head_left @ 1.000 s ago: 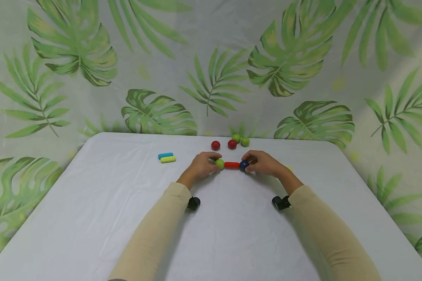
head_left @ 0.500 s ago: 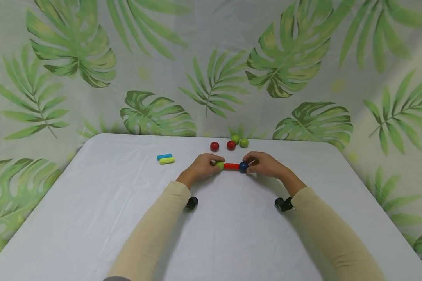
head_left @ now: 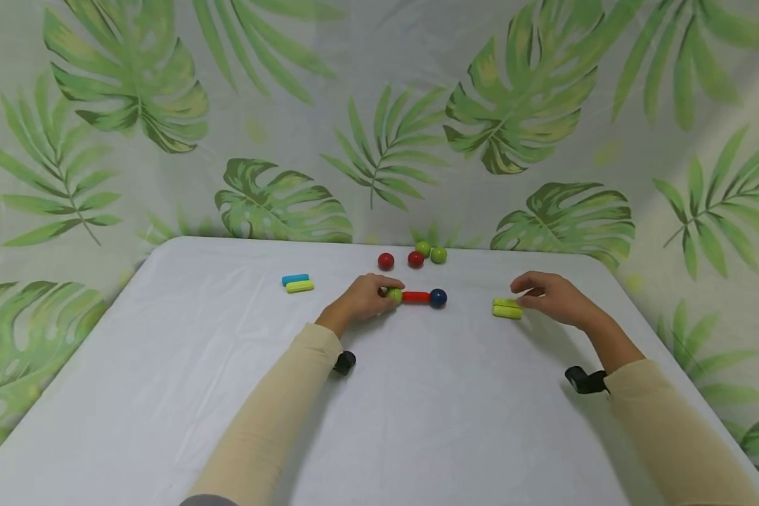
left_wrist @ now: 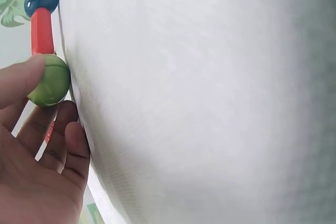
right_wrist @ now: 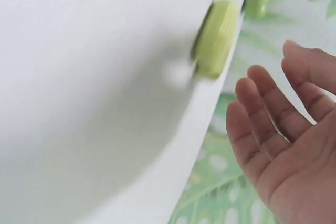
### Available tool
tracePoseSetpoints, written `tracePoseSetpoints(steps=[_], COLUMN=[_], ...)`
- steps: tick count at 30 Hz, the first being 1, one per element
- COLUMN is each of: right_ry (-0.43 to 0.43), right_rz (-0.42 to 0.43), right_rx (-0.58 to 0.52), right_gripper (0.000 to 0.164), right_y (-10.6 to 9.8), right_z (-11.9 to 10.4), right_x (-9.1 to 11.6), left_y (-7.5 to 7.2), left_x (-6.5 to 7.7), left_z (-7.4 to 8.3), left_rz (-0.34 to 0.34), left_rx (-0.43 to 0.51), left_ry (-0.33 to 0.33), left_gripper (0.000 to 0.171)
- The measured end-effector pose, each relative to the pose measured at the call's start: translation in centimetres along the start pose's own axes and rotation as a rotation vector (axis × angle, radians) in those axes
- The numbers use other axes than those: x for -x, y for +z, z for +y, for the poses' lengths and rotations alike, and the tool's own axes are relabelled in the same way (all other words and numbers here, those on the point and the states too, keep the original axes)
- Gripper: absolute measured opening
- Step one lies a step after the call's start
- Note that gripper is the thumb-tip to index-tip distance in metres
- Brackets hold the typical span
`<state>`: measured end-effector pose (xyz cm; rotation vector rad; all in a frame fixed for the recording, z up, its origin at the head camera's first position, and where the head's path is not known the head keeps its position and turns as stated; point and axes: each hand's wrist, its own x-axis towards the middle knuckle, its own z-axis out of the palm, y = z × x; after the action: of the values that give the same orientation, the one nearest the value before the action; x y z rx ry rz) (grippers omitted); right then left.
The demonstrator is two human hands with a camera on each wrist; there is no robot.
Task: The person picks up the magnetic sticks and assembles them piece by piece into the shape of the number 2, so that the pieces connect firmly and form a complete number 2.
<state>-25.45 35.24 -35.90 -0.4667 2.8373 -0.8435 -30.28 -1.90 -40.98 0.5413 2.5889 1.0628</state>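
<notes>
My left hand [head_left: 365,299] pinches a green ball [left_wrist: 51,81] between thumb and fingers. A red rod [head_left: 416,297] joins that ball to a dark blue ball [head_left: 438,298], and the joined piece lies sideways along the white table. Over on the right, my right hand [head_left: 553,299] holds nothing, its fingers loosely bent in the right wrist view. Two yellow-green rods [head_left: 507,312] lie side by side right at its fingertips in the head view; the right wrist view has the rods [right_wrist: 216,38] a short way off the fingers.
Behind the joined piece, two red balls [head_left: 386,261] and two green balls [head_left: 439,255] sit near the table's back edge. A blue rod [head_left: 295,279] and a yellow rod [head_left: 300,287] lie together at the left. A leaf-print cloth [head_left: 379,140] hangs behind the white table [head_left: 164,393].
My right hand has let go of the dark blue ball and moved right to the yellow-green rods, which now show fully. My left hand stays on the green ball.
</notes>
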Motion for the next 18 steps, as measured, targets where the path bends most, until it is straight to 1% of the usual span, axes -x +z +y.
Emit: tracePoseSetpoints(steps=[3,7,13,18], right_ry=[0.033,0.042,0.041,0.041], right_rz=[0.021,0.025,0.022,0.010], right_rx=[0.012,0.028,0.046,0.075], right_gripper=[0.032,0.031,0.031,0.030], right_y=[-0.5,-0.3,0.4,0.9], right_z=[1.2,2.2,2.2,1.8], right_x=[0.8,0.6,-0.1,-0.9], left_y=[0.1,0.1,0.1,0.1], left_x=[-0.1,0.0,0.0,-0.2], left_z=[0.1,0.0,0.0,-0.1], left_rz=[-0.007,-0.012,-0.008,-0.001], left_rx=[-0.003,-0.012,-0.023,-0.023], left_ry=[-0.004,0.001,0.024,0.025], left_gripper=[0.040,0.040,0.040,0.040])
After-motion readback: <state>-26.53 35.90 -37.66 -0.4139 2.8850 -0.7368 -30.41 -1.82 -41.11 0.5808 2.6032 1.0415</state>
